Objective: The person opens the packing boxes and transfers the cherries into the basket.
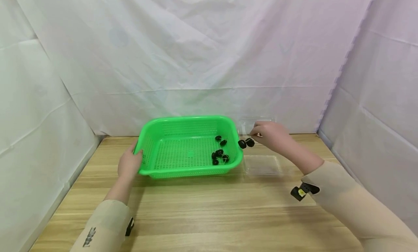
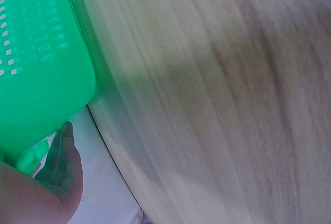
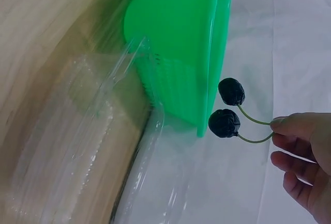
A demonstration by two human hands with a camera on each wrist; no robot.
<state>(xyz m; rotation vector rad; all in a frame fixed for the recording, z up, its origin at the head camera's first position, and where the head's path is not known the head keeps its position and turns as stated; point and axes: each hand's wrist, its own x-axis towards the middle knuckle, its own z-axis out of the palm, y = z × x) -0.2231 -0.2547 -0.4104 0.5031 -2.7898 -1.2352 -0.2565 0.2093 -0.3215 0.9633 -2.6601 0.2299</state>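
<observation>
A pair of dark, wrinkled cherries [image 1: 242, 144] hangs by joined green stems from my right hand [image 1: 271, 134]. Thumb and fingertips pinch the stem ends in the right wrist view, where both cherries [image 3: 224, 123] show beside the rim of a green plastic basket [image 3: 178, 38]. Inside this perforated basket [image 1: 183, 172], several more dark cherries [image 1: 219, 152] lie toward the right end. My left hand [image 1: 130, 162] grips the basket's left end, thumb over the rim and fingers below it. In the left wrist view, those fingers [image 2: 64, 157] are partly hidden by the basket.
A clear plastic clamshell box [image 1: 262, 165] lies opened to the right of the basket, partly under my right hand. Wooden tabletop [image 1: 209, 212] stretches in front. White cloth walls [image 1: 196, 63] enclose the back and both sides.
</observation>
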